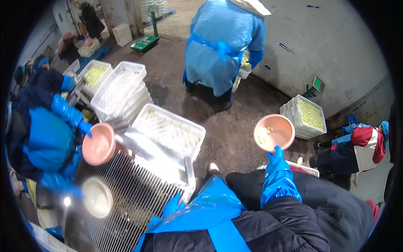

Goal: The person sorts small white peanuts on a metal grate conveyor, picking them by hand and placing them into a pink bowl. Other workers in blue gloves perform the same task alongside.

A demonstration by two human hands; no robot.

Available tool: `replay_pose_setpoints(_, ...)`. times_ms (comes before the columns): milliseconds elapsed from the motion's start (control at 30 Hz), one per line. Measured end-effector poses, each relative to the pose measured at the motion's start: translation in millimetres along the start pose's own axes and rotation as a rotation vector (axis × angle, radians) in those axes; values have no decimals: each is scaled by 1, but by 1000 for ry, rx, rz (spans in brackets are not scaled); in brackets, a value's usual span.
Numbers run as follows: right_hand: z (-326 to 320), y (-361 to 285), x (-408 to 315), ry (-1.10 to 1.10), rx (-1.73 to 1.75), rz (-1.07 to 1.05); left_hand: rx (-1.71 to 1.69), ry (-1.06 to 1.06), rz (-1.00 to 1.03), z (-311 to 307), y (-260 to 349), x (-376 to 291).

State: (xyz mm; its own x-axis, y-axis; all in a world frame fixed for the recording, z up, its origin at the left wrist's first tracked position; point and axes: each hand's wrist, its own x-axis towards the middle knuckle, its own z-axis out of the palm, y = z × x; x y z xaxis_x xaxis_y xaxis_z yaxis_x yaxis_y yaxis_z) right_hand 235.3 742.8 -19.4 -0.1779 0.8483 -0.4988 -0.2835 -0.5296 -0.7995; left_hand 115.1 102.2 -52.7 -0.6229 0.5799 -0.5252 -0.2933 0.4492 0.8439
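Note:
My right hand [276,151], in a blue glove, grips the near rim of a salmon-coloured plastic bowl [281,132]. A few pale pieces [263,134] lie at the bowl's left side. My left hand [172,204], also gloved in blue, is at the right edge of a metal bar grate [138,186]. Its thumb stands a little apart from the fingers, and I see nothing held in it; the apron partly covers the wrist. Beyond the grate, a shiny metal chute [154,154] slopes towards a white perforated crate [170,126] with a few greenish bits in it.
A co-worker at left holds a pink bowl [99,143] over the grate, near a white bowl [97,197]. Stacked crates [119,89] stand beyond. Another person [220,47] bends ahead. Filled crates [310,116] stand at right, near a person [352,148].

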Motion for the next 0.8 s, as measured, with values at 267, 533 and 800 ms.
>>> replay_pose_setpoints(267,-66,-49,159,312,44,-24,-5,80,-156,22,117,159)
replay_pose_setpoints(533,-52,-99,204,271,-11,46,-21,88,-241,22,175,231)
replay_pose_setpoints(800,48,-183,284,5,-68,-106,-72,67,-269,40,185,293)
